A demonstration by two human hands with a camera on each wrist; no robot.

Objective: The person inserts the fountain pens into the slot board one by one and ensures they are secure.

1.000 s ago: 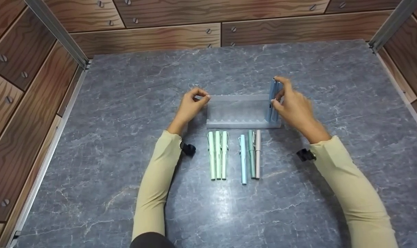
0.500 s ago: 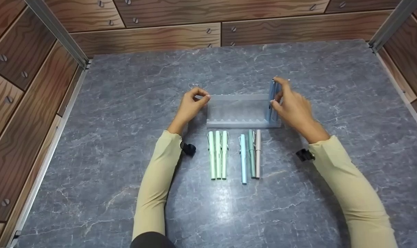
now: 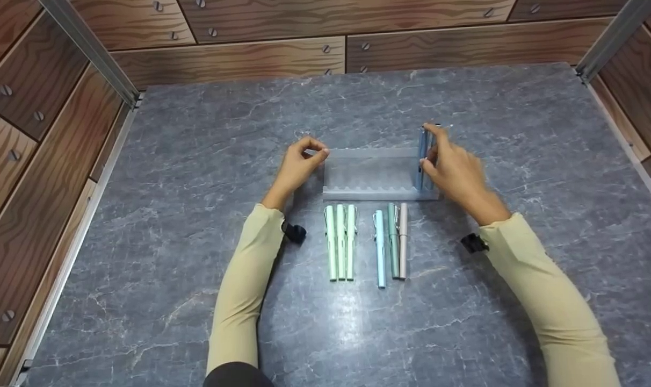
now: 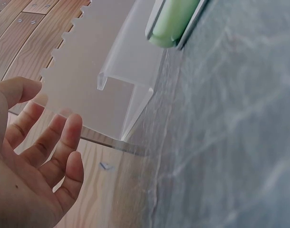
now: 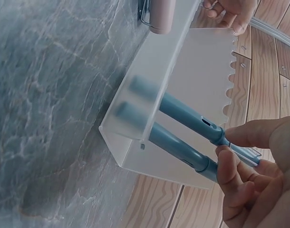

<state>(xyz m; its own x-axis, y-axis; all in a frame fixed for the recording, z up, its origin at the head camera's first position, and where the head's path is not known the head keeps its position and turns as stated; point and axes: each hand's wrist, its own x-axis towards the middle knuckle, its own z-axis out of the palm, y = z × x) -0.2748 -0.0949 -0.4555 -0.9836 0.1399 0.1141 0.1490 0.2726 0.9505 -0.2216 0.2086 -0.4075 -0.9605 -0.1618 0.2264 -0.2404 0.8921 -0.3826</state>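
Note:
A clear plastic pen rack (image 3: 374, 169) with a scalloped edge stands on the table. At its upper left corner my left hand (image 3: 298, 164) pinches the edge of the panel between thumb and fingertips. My right hand (image 3: 457, 169) is at the rack's right end. Its thumb and fingers pinch a blue pen (image 5: 192, 118), whose lower end sits behind the rack's frosted front lip. Beside it a second blue pen (image 5: 176, 148) leans in the rack, partly hidden by the fingers.
Three light green pens (image 3: 340, 242) lie side by side in front of the rack. To their right lie a light blue pen (image 3: 380, 247), a dark green pen (image 3: 393, 247) and a grey-pink pen (image 3: 403, 247). Wood-patterned panels (image 3: 261, 59) border the marbled table (image 3: 196, 161).
My right hand has shifted slightly left with the blue pen along the rack. The left hand, the rack and the pens on the table have stayed in place.

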